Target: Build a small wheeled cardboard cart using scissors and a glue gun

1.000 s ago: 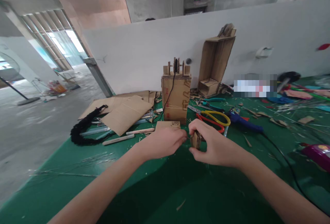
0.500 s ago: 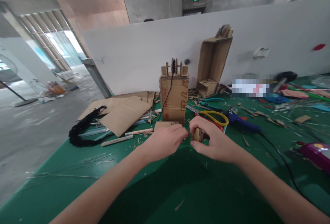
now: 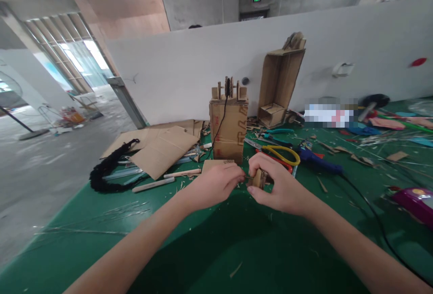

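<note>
Between the thumb and fingers of my right hand [image 3: 275,183] is a small layered cardboard piece [image 3: 259,179]. My left hand [image 3: 221,181] is closed in a pinch on a thin stick [image 3: 248,177] that points at the left face of that piece; whether its tip is inside, I cannot tell. Behind my hands stands an upright cardboard box [image 3: 228,127], topped by a wheel on an axle [image 3: 229,87] with black yarn hanging from it. A flat cardboard scrap [image 3: 216,163] lies just past my left hand. Yellow-handled scissors [image 3: 280,153] rest beyond my right hand.
A tall open cardboard box [image 3: 282,82] leans near the white wall. Cardboard sheets [image 3: 165,149] and a black yarn bundle [image 3: 104,172] lie left. To the right are a blue glue gun [image 3: 318,161] with its cable and a purple object [image 3: 414,201].
My left hand has shifted slightly left, away from the cardboard piece, so more of the thin stick shows. My right hand has barely moved and keeps its hold.
</note>
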`<control>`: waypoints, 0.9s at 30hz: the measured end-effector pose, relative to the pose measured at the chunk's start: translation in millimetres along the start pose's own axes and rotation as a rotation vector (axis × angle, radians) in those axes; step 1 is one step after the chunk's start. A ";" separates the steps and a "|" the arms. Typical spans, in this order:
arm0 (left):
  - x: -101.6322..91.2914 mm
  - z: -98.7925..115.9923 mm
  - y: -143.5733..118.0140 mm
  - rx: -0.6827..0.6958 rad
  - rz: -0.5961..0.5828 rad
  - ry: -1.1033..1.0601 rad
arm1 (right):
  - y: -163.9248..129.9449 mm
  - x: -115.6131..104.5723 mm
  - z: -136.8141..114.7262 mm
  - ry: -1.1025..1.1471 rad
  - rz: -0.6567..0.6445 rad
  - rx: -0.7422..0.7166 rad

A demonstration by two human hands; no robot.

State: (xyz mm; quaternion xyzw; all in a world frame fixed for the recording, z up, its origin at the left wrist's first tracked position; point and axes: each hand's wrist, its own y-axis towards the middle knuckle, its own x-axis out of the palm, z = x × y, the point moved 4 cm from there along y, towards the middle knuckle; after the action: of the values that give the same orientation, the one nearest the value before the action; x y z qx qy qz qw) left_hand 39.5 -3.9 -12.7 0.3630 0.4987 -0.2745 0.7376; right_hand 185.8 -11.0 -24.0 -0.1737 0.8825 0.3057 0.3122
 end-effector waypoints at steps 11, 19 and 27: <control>-2.6 -8.2 -1.0 -0.090 -0.077 -0.110 | -1.5 3.1 -2.2 -0.213 -0.039 -0.109; -4.2 -8.4 -3.0 -0.080 -0.020 -0.117 | -2.5 5.7 -0.9 -0.157 -0.035 -0.065; -7.7 -7.0 -4.7 -0.090 -0.028 0.048 | -3.1 7.4 6.4 -0.089 -0.034 -0.050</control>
State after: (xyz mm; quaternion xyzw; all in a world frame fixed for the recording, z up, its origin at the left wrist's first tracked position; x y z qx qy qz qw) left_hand 29.4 -0.6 -8.4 0.3290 0.5331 -0.2531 0.7372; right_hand 184.7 -10.1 -34.1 -0.1824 0.8569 0.3297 0.3518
